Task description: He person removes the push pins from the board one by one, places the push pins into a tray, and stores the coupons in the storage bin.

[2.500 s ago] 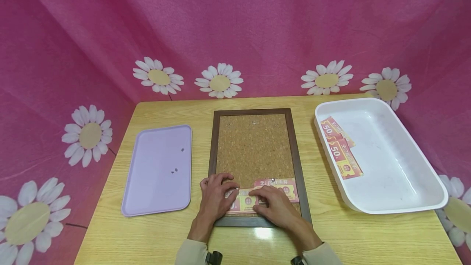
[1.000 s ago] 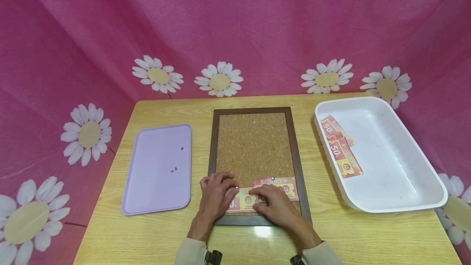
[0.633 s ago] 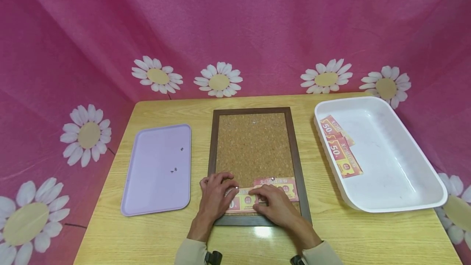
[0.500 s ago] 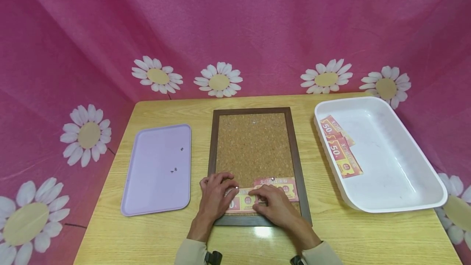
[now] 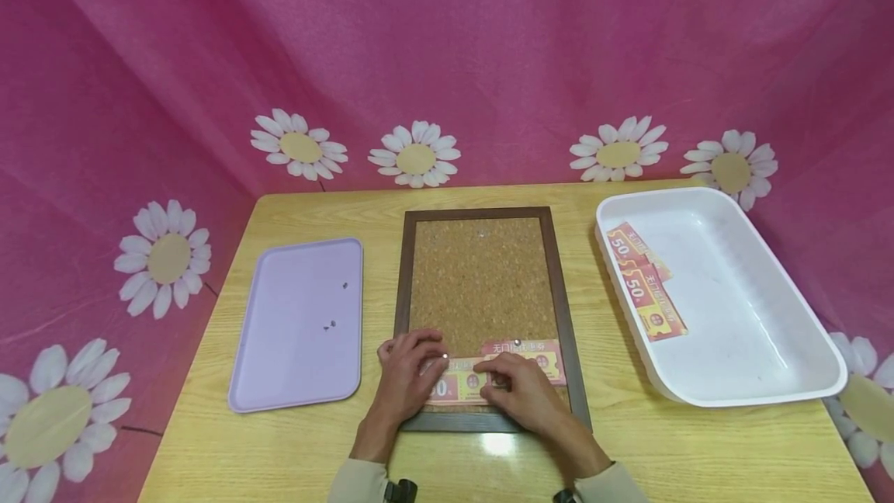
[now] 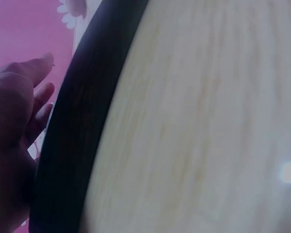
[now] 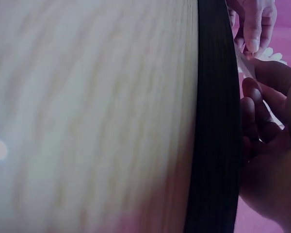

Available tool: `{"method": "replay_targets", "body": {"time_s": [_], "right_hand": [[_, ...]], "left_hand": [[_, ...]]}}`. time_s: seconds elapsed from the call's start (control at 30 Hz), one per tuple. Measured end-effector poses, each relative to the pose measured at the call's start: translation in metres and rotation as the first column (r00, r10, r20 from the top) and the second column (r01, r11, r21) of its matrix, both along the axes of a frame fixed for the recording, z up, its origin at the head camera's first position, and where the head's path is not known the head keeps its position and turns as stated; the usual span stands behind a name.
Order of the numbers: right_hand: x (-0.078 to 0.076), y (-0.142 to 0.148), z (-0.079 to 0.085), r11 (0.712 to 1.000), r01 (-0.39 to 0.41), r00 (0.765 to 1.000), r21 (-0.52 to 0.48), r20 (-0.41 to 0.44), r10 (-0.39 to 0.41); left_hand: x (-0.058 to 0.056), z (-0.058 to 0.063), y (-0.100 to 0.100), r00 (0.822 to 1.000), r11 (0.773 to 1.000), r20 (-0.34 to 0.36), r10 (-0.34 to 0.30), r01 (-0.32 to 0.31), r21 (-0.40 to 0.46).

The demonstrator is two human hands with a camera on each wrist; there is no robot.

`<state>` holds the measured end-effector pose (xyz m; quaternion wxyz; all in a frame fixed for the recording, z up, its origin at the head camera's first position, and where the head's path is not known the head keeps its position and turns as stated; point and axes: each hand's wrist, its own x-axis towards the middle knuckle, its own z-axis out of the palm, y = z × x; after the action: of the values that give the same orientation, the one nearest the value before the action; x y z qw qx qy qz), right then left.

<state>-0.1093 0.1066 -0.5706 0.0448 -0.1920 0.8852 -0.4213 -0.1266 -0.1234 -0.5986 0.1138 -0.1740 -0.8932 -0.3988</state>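
Observation:
My left hand [image 5: 405, 375] pinches a small shiny thumbtack [image 5: 445, 356] by the upper left part of a red-and-yellow coupon [image 5: 454, 386] on the corkboard [image 5: 482, 278]. A tiny dark point shows at a fingertip in the left wrist view. With fingers bent, my right hand [image 5: 527, 390] holds the same coupon toward its right end, where the hand covers part of it. Beside it, a second coupon [image 5: 552, 363] lies against the board's lower right, a tack [image 5: 517, 342] at its top. In the right wrist view, pale paper [image 7: 246, 63] shows near the right fingers.
A lilac tray [image 5: 279, 348] with a few small tacks [image 5: 330, 325] stands left of the board. On the right sits a deep white tub [image 5: 740, 309] with several coupons [image 5: 646, 293] inside. A pink curtain [image 5: 489, 60] borders the wooden table [image 5: 314, 449].
My left hand and the tack have shifted slightly left, uncovering more of the coupon's printed number. My right hand stays about where it was. The whole head view has tilted a little.

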Motion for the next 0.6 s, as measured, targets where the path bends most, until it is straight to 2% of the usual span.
{"method": "replay_targets", "body": {"time_s": [0.13,0.43,0.6], "right_hand": [[-0.001,0.003,0.001,0.999,0.030,1.000,-0.033,0.001,-0.030],[-0.002,0.012,0.005,0.980,0.112,0.990,-0.164,-0.072,-0.125],[-0.005,0.019,0.007,0.966,0.169,0.984,-0.193,-0.026,-0.177]], "left_hand": [[0.000,0.002,-0.002,1.000,0.999,0.022,-0.018,0.017,0.045],[-0.002,0.012,-0.004,0.996,0.996,-0.078,-0.048,0.053,0.071],[-0.002,0.017,-0.006,0.996,0.995,-0.086,-0.039,0.046,0.083]]}}
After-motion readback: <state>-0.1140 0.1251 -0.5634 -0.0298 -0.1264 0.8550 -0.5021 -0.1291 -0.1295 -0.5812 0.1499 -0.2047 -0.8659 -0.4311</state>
